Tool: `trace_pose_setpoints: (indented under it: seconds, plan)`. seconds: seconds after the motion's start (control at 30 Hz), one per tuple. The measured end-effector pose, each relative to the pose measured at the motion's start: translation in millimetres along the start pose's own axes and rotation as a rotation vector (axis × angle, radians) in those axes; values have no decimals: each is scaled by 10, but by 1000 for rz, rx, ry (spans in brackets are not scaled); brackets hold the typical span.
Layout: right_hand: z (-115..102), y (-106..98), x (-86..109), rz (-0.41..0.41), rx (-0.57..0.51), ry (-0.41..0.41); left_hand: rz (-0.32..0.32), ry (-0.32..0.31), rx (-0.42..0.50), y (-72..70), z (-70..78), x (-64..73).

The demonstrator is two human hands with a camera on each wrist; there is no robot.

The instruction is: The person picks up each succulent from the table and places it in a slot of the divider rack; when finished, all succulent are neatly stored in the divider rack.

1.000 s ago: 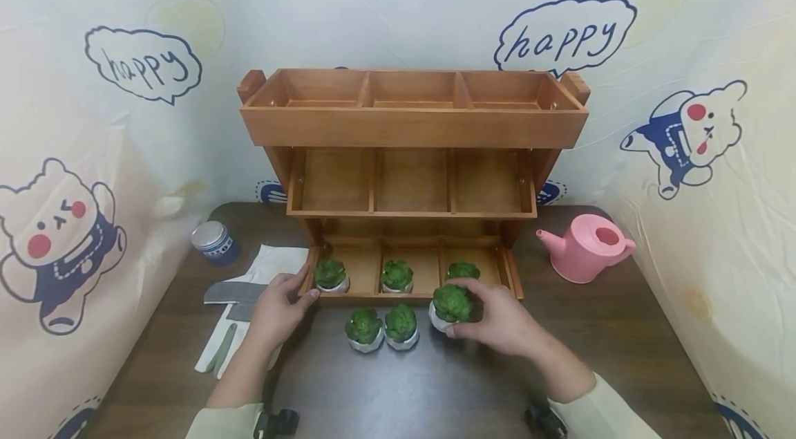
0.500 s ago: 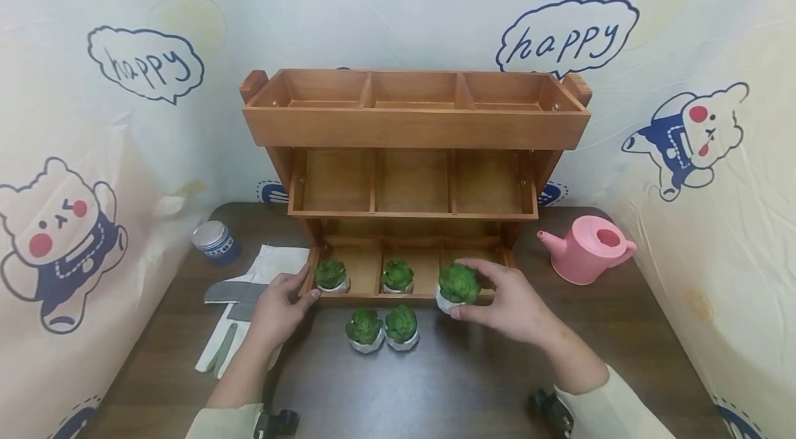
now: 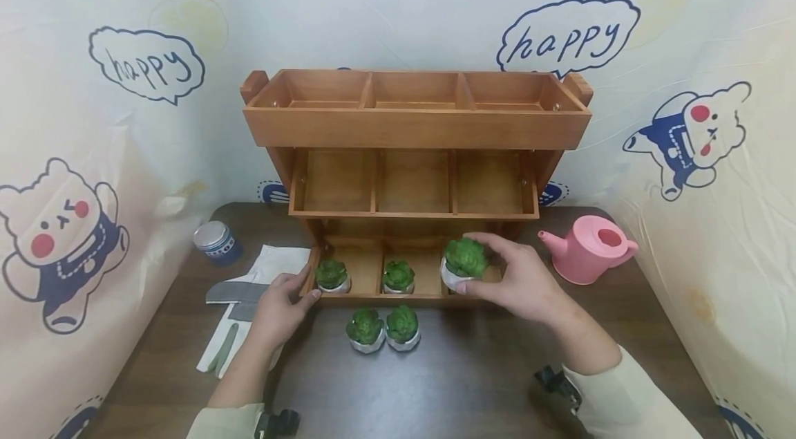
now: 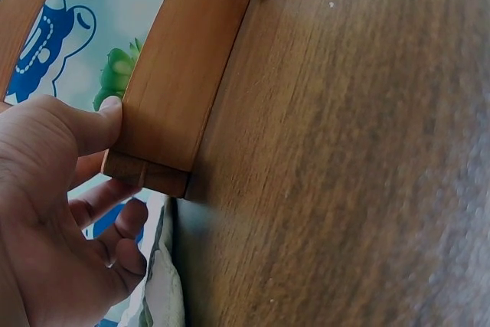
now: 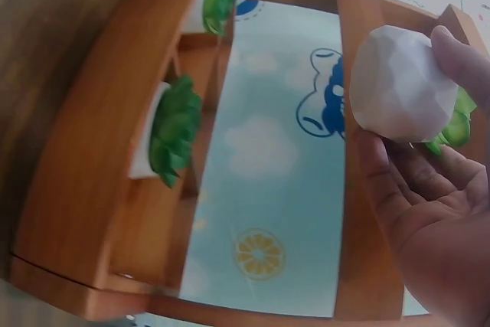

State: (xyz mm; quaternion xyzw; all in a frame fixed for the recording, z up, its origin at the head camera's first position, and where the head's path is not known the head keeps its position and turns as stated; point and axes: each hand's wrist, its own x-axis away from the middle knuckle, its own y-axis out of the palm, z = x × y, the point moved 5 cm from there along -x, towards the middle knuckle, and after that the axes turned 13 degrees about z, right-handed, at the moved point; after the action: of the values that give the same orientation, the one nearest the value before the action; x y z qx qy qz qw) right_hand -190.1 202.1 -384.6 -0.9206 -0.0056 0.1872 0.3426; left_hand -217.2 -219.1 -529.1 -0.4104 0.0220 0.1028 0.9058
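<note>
In the head view my right hand [image 3: 519, 278] grips a potted artificial succulent [image 3: 465, 258] by its white faceted pot [image 5: 401, 82], raised in front of the lower tiers. My left hand [image 3: 282, 307] holds the lower left corner of the three-tier wooden plant stand [image 3: 415, 130], its thumb [image 4: 99, 124] pressed on the front board. Along the bottom tier sit potted succulents in the left [image 3: 332, 274] and middle [image 3: 398, 276] compartments. The right compartment's succulent [image 5: 176, 129] is hidden from the head camera by my right hand. Two more, a left one [image 3: 365, 328] and a right one [image 3: 403, 326], stand side by side on the table.
A pink watering can [image 3: 591, 249] stands right of the stand. To the left are a blue-and-white jar [image 3: 217, 243] and white-and-grey gloves [image 3: 249, 294]. The middle tier [image 3: 413, 181] and top tier [image 3: 415, 90] each have three compartments. A printed cloth [image 3: 398, 3] hangs behind.
My right hand has lifted the potted succulent from just in front of the bottom tier, up and slightly right. My left hand has stayed at the stand's corner.
</note>
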Motion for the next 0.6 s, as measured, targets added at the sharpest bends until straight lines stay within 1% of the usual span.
trace_pose_setpoints:
  seconds: [0.13,0.27,0.37,0.5,0.6]
  plan:
    - [-40,-93,-69,0,8,11,-2,-5,-3,2,-4,-1]
    - [-71,-197,-133,20,9,30,1,8,-9,3,0,-1]
    - [-110,-270,-188,43,-11,11,5,22,-13,1,3,-2]
    - [-179,-354,-257,61,-8,-23,10,29,-20,-1,5,-2]
    - [-220,-408,-303,68,13,-14,17,36,-29,-4,10,0]
